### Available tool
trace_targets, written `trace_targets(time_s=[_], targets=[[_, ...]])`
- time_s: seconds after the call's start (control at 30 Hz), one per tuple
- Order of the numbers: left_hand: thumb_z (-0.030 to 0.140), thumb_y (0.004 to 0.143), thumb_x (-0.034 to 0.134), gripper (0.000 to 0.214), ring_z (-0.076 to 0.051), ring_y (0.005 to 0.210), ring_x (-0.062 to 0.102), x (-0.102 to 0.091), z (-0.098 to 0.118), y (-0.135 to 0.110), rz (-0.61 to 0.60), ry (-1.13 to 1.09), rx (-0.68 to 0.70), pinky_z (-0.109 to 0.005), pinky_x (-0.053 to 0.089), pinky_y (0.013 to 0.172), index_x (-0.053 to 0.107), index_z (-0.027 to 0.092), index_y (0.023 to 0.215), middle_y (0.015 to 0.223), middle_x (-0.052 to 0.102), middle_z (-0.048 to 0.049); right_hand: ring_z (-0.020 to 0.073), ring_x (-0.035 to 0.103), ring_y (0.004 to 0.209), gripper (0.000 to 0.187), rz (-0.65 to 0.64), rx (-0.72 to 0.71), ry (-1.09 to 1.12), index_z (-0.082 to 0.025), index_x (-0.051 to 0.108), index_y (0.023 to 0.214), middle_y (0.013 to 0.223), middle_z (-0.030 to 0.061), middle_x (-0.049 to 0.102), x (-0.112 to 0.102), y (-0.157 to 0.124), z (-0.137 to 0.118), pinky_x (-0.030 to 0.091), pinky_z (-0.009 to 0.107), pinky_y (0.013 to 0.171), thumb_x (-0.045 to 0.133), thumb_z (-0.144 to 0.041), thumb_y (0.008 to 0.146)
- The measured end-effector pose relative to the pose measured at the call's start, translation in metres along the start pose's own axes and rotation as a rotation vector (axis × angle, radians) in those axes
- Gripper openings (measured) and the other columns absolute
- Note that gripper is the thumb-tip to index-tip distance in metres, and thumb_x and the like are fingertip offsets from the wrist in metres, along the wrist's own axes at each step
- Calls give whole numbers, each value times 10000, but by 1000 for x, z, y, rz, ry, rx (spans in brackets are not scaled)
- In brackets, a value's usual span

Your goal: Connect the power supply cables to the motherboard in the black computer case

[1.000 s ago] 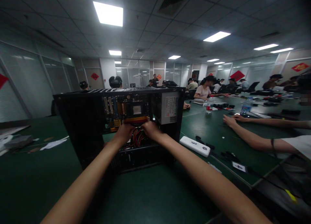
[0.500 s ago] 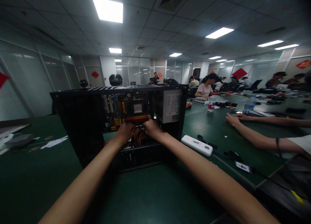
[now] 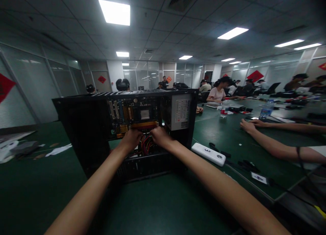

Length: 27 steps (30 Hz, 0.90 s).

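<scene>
An open black computer case (image 3: 150, 165) stands on the green table with its inside facing me. A motherboard (image 3: 150, 107) shows within it, and a silver power supply (image 3: 179, 112) sits at its upper right. Along the board's lower part runs a red and yellow strip of memory slots (image 3: 144, 125). My left hand (image 3: 131, 139) is closed at the strip's left end, its fingertips hidden. At the right end, my right hand (image 3: 161, 137) is closed too, fingers curled. Whether a memory stick is between the fingers cannot be made out. Coloured cables (image 3: 146, 145) hang between my hands.
Right of the case lie a white power bank (image 3: 208, 154) marked 3 and black cables (image 3: 248, 166). Another person's hands (image 3: 247, 125) rest on the table, near a water bottle (image 3: 266, 109). Paper scraps (image 3: 58, 149) lie at left.
The view has shifted slightly, so the surroundings sit a little further right. My hands stay at the two ends of the memory slots, with hardly any movement.
</scene>
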<state>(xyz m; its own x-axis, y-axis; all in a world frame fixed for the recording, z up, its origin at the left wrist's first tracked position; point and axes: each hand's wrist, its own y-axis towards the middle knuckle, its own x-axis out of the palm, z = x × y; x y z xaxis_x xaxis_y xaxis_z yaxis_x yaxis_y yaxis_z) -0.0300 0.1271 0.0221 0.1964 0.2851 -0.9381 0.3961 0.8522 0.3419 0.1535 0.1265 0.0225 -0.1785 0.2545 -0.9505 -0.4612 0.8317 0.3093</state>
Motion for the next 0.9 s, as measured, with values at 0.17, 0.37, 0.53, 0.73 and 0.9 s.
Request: trace_targets(time_s=[0.17,0.37,0.53,0.73,0.9], targets=[[259,944,461,302,-228,953,692,-6,2,-12,87,-30,-36,-286,477,815,744,178,1017,1007,753,-93,209,667,1002,250,86,-134,93,-136,685,1029,1041,121,719,-4,-9,0,443,262,820,450,-135,943],[403,980,416,378,-235,925,693,-23,15,-40,248,-102,-82,-292,467,777,729,190,984,987,754,-88,184,659,996,243,134,-177,171,-146,638,1051,1029,109,709,-12,-18,-5,429,245,811,405,-158,985],[384,979,425,380,-216,812,695,-24,24,-68,258,-9,-75,-278,432,654,723,201,829,860,751,-63,189,662,931,270,300,-356,59,-120,604,1123,1005,116,693,-29,-37,-7,480,271,805,376,-125,978],[337,988,413,385,-176,598,624,2,19,-116,435,330,210,-302,386,575,660,191,732,676,680,-21,169,645,908,277,1185,-811,179,-200,566,1196,974,56,649,-91,-97,6,545,307,797,493,-165,931],[372,970,486,327,-173,596,602,15,8,-123,604,442,302,-308,382,588,657,195,755,659,655,1,223,576,1047,236,1796,-208,431,-237,605,1098,1084,75,547,-102,-79,58,519,389,831,451,-360,967]])
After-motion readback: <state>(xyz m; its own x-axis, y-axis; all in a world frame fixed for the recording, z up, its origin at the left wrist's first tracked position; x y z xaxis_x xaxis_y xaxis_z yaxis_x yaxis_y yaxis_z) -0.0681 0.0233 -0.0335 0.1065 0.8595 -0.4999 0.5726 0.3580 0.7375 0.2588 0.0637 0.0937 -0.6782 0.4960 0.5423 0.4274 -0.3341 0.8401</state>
